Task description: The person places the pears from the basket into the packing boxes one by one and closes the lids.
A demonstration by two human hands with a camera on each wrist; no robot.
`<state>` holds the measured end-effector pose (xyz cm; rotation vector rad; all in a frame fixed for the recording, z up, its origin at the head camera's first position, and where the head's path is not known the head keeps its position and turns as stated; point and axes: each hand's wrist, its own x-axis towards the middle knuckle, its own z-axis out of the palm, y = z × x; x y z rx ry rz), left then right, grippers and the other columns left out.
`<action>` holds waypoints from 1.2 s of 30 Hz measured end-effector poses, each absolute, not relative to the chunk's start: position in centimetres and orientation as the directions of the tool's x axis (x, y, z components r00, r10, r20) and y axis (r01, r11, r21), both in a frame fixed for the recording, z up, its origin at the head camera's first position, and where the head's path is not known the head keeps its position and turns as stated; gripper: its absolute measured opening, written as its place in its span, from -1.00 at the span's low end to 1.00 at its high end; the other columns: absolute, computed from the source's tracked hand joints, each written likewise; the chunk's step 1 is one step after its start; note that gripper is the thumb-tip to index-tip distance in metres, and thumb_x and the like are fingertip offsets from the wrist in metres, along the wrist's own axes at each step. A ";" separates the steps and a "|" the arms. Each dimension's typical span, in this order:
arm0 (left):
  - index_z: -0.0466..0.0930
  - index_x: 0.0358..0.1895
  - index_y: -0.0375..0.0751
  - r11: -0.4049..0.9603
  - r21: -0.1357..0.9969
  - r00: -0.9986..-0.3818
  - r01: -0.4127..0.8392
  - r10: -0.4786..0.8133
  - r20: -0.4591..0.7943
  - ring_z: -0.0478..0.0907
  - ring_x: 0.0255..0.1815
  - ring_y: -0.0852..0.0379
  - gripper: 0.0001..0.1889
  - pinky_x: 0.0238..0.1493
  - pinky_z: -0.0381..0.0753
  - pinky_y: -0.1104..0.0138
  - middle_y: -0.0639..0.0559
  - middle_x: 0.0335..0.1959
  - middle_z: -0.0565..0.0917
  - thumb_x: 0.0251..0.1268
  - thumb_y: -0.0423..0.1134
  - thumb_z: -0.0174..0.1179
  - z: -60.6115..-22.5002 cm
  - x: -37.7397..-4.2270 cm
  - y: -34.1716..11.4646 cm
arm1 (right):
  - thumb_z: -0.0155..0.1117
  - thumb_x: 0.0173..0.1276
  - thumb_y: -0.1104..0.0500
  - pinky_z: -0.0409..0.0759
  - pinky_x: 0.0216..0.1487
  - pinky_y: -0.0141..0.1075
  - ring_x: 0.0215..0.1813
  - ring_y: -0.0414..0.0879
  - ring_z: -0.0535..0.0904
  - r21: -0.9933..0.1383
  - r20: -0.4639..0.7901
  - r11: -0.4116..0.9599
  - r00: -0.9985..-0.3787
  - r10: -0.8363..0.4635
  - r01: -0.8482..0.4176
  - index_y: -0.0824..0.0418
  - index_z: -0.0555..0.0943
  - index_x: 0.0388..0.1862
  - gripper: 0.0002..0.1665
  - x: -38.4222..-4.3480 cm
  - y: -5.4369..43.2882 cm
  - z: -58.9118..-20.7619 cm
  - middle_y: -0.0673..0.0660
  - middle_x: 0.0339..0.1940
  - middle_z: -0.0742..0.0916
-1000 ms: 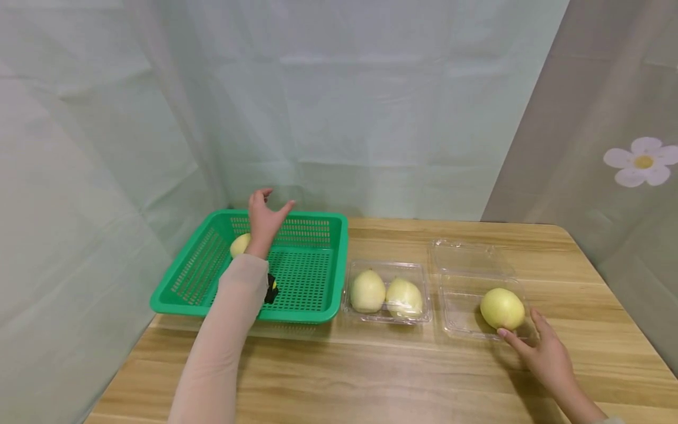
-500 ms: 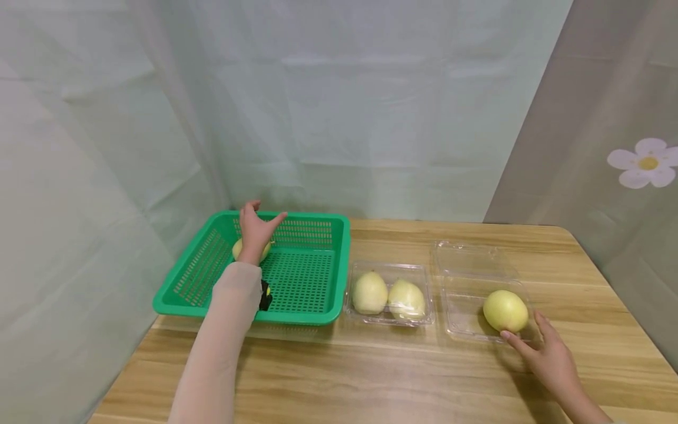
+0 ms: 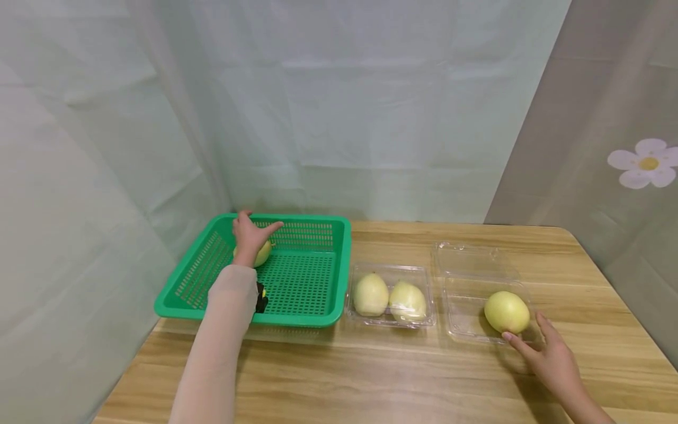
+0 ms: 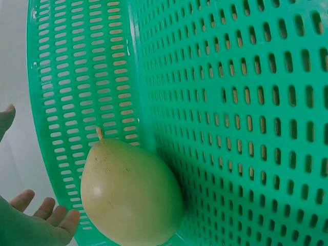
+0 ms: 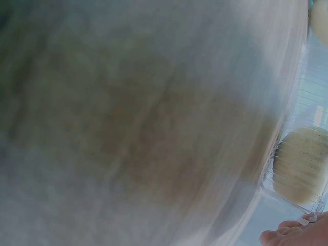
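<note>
In the head view my left hand (image 3: 249,237) reaches over the back left of a green plastic basket (image 3: 345,277), thumb and fingers spread. A pale yellow-green pear (image 4: 130,195) lies under it against the basket's perforated wall, stem showing in the left wrist view. Those fingers stand apart from the pear there. My right hand (image 3: 553,362) is at the front right corner of an opened clear clamshell box (image 3: 463,318), thumb by the front edge and fingers at the right side. One pear (image 3: 507,312) sits in that box, close to the thumb.
Between the basket and the opened box stands a closed clear clamshell box (image 3: 393,272) with two pears. The opened box's lid (image 3: 468,259) lies back, away from me. A pale curtain (image 3: 371,118) hangs behind the wooden table (image 3: 381,377).
My left hand has moved a little left and down into the basket, over the pear. The right hand has stayed beside the opened box.
</note>
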<state>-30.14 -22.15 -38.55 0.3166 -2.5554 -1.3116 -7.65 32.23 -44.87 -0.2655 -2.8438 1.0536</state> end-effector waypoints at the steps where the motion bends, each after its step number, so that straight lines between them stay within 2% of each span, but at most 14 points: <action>1: -0.03 0.43 -0.27 0.571 0.815 -0.946 -0.093 -0.307 0.108 0.03 0.40 -0.30 -0.05 0.31 0.21 -0.13 -0.37 0.40 0.05 0.12 0.06 0.33 -38.5 -30.1 -22.3 | 0.25 0.30 -0.13 0.07 0.21 0.42 0.33 0.62 -0.02 -0.652 0.034 0.747 -0.980 0.197 0.128 0.62 -0.13 0.41 0.16 -7.7 32.2 -44.9 0.70 0.35 0.06; 11: -0.11 0.43 -0.38 0.613 0.772 -0.952 -0.169 -0.305 0.034 -0.06 0.41 -0.37 0.00 0.33 0.16 -0.16 -0.46 0.39 -0.02 0.13 0.05 0.32 -38.2 -29.6 -23.1 | 0.26 0.29 -0.12 0.09 0.19 0.42 0.31 0.63 0.01 -0.647 0.061 0.755 -0.979 0.194 0.110 0.64 -0.11 0.40 0.15 -7.7 32.1 -45.0 0.71 0.33 0.09; 20: -0.17 0.44 -0.37 0.658 0.716 -0.956 -0.232 -0.289 -0.044 -0.10 0.40 -0.46 0.05 0.26 0.15 -0.28 -0.51 0.40 -0.08 0.11 0.06 0.33 -38.4 -29.4 -24.0 | 0.26 0.30 -0.11 0.09 0.20 0.41 0.32 0.62 0.00 -0.644 0.052 0.756 -0.980 0.194 0.115 0.63 -0.12 0.40 0.14 -7.6 32.2 -45.0 0.70 0.34 0.08; 29: -0.33 0.48 -0.36 0.691 0.671 -0.962 -0.268 -0.232 -0.145 -0.26 0.43 -0.51 0.14 0.29 0.07 -0.31 -0.55 0.43 -0.23 0.11 0.06 0.32 -38.3 -28.7 -24.9 | 0.26 0.30 -0.11 0.08 0.20 0.42 0.33 0.62 -0.01 -0.650 0.050 0.750 -0.979 0.197 0.118 0.62 -0.12 0.41 0.14 -7.5 32.3 -45.0 0.69 0.35 0.07; 36: -0.19 0.47 -0.42 0.709 0.652 -0.963 -0.269 -0.198 -0.183 -0.11 0.40 -0.50 0.04 0.30 0.15 -0.24 -0.54 0.41 -0.07 0.15 0.02 0.30 -38.4 -28.4 -25.8 | 0.26 0.30 -0.11 0.09 0.19 0.42 0.32 0.62 0.00 -0.646 0.065 0.755 -0.978 0.197 0.109 0.63 -0.10 0.40 0.13 -7.5 32.4 -45.0 0.69 0.34 0.09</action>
